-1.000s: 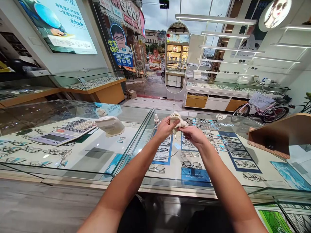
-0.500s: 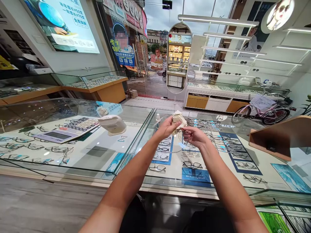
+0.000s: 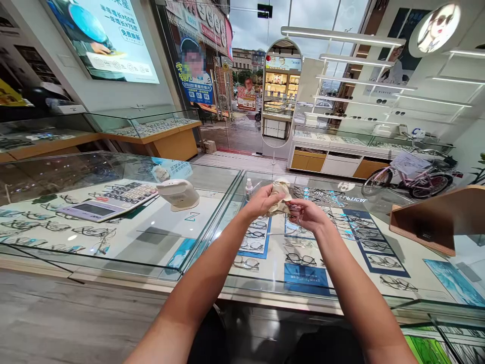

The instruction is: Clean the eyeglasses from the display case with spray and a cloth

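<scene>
Above the glass display counter, a crumpled cream cloth is gripped in my left hand, the thumb pressed across it. Fingers of my right hand are pinched together at the cloth's right lower edge. What they hold there is thin, small and partly covered, and I cannot make it out. Just left of the cloth stands a small white bottle. Under the glass below my hands lie several eyeglasses, among them a dark-framed pair by a blue card.
To the left, a large calculator and a white angled device rest on the counter. A wooden stand is at the right. Beyond are an oval mirror, a bicycle and other display cases.
My left hand and the cloth have dropped slightly, and the cloth now hangs lower toward my right fingers. The white bottle shows more fully. The view has shifted a little.
</scene>
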`<state>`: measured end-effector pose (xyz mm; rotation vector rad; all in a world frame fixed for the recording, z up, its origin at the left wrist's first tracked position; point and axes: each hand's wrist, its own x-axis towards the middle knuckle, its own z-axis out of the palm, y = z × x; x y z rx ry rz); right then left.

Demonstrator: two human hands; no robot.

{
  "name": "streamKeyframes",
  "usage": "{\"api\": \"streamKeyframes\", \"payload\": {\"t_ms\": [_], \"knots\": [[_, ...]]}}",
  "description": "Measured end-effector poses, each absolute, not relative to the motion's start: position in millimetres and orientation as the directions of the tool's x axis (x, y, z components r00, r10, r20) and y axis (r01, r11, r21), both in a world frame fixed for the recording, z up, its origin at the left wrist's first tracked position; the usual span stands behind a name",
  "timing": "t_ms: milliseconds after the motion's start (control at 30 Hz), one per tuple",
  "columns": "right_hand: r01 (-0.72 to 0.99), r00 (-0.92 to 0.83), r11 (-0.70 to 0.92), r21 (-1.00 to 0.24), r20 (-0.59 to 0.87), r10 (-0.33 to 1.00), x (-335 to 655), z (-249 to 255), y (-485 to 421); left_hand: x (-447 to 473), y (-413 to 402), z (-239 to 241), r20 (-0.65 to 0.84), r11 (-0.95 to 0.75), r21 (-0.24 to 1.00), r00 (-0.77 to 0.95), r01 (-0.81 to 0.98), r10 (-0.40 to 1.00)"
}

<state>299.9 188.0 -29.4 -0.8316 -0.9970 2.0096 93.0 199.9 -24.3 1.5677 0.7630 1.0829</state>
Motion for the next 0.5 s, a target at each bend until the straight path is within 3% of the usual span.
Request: {"api": "streamKeyframes", "payload": {"t_ms": [167,300,500], "knots": [[-0.322,-0.565,-0.467,-0.823,-0.229,0.793,300,-31,188,99,198,-25,0.141,-0.06,0.982,0.483,-0.179,0.864],[-0.337,-0.554,-0.468,-0.817,-0.23,0.8,298,-33,187,109,199,-31,0.209,-0.161,0.974,0.367,-0.157,0.907],[-0.378,-0.556,-0.475,-0.795,-0.216,0.803,301,-28,187,108,205,-38,0.311,-0.329,0.941,0.173,0.085,0.934]]}}
